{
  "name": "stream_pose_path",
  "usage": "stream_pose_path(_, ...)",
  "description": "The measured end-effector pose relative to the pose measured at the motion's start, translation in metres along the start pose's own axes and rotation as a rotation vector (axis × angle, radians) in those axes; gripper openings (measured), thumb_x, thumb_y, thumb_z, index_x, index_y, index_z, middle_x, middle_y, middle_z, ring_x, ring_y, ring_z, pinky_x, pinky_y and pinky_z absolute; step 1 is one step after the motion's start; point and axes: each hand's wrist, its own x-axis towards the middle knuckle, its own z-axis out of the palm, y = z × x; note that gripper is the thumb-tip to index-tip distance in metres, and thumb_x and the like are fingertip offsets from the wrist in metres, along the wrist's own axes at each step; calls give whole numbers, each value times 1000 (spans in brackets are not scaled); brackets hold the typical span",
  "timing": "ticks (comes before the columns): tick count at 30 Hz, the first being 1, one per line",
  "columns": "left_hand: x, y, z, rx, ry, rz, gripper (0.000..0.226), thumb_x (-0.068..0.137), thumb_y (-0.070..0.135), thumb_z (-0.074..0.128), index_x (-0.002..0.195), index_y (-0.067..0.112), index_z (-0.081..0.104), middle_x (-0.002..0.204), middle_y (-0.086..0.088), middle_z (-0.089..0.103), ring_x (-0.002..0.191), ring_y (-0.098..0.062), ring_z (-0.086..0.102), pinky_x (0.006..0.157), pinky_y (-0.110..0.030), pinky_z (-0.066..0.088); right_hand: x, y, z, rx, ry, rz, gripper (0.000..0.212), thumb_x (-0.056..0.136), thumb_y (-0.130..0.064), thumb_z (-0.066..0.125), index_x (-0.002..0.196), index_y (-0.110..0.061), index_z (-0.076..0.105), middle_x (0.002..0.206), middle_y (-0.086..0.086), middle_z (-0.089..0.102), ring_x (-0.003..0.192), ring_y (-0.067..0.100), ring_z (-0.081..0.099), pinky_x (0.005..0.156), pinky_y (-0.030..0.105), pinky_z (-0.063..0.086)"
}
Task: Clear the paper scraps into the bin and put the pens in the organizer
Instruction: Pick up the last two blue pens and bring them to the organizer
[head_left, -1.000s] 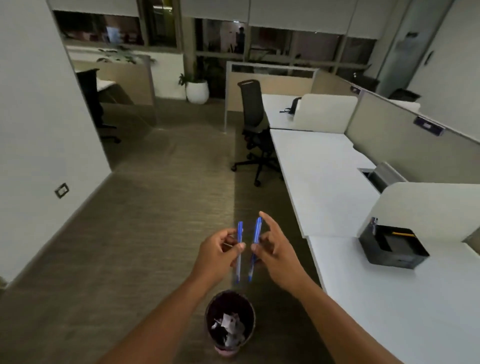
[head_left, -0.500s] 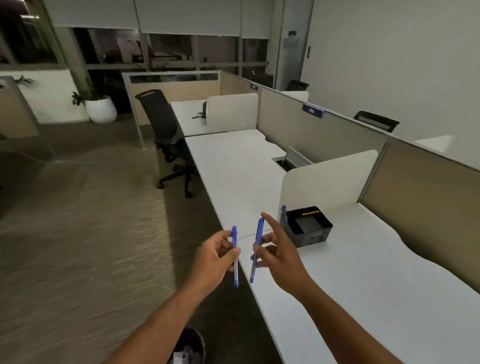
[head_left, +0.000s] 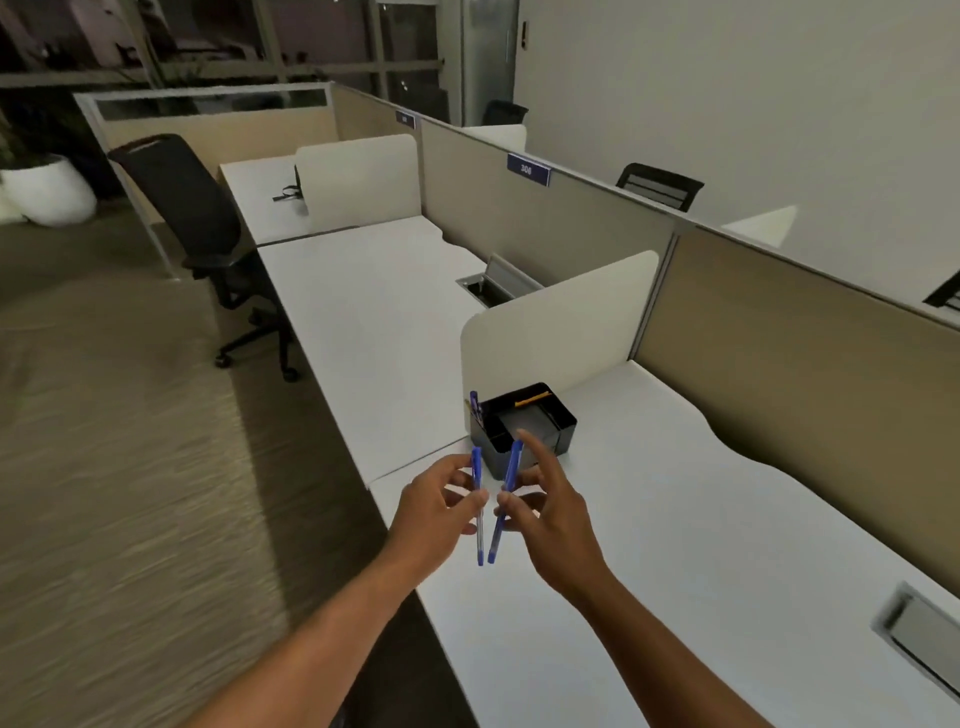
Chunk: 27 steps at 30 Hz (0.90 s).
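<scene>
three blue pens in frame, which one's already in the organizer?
The blue pen standing upright in the black organizer's left corner slot. The other two are pinched in the air, one in the left hand, one in the right hand.

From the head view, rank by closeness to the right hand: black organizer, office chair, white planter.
1. Black organizer, on the desk just beyond the right hand.
2. Office chair, back left in the aisle.
3. White planter, far left on the floor.
</scene>
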Motion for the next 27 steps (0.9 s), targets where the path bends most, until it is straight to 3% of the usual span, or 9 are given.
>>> stream_pose_path(4, 23, -11, 20, -3, 13, 4, 36, 93, 20, 74, 114, 45, 57, 103, 13, 68, 78, -7, 74, 59, -15, 58, 13, 17, -6, -19, 65, 35, 67, 98, -23, 71, 141, -58, 34, 110, -29, 56, 86, 9, 75, 76, 21, 64)
stream_pose_path(10, 66, -30, 36, -13, -27, -28, 47, 95, 16, 72, 132, 38, 53, 105, 4, 69, 84, -14, 74, 62, -20, 62, 50, 39, -12, 0, 151, 139, 59, 101, -22, 66, 138, -57, 37, 120, -9, 62, 86, 13, 76, 68, 16, 61)
stream_pose_path(15, 114, -33, 36, 34, -61, 4, 57, 96, 11, 69, 144, 34, 47, 100, 2, 69, 88, -17, 74, 78, -37, 67, 88, 52, -10, -8, 206, 173, 63, 101, -20, 66, 134, -66, 36, 115, -9, 64, 85, 13, 76, 77, 27, 66)
stream_pose_path(18, 143, -30, 33, 64, -53, 24, 51, 99, 13, 65, 145, 27, 48, 106, 1, 71, 95, -18, 74, 83, -40, 65, 104, 60, -7, -15, 234, 183, 68, 101, -20, 66, 127, -74, 35, 114, -8, 64, 86, 16, 76, 81, 35, 66)
stream_pose_path(23, 183, -32, 34, 195, 21, 97, 32, 101, 24, 63, 133, 26, 56, 95, 14, 68, 85, -9, 68, 66, -14, 51, 112, 74, -2, 10, 285, 214, 71, 99, -20, 68, 126, -77, 35, 113, -12, 64, 87, 14, 77, 77, 28, 66)
stream_pose_path(27, 205, -52, 41, 266, 52, 73, 14, 102, 27, 60, 115, 22, 63, 97, 2, 75, 86, -17, 67, 69, -24, 48, 110, 84, -5, 27, 315, 253, 66, 100, -19, 68, 134, -68, 40, 114, -11, 65, 87, 12, 78, 76, 27, 65)
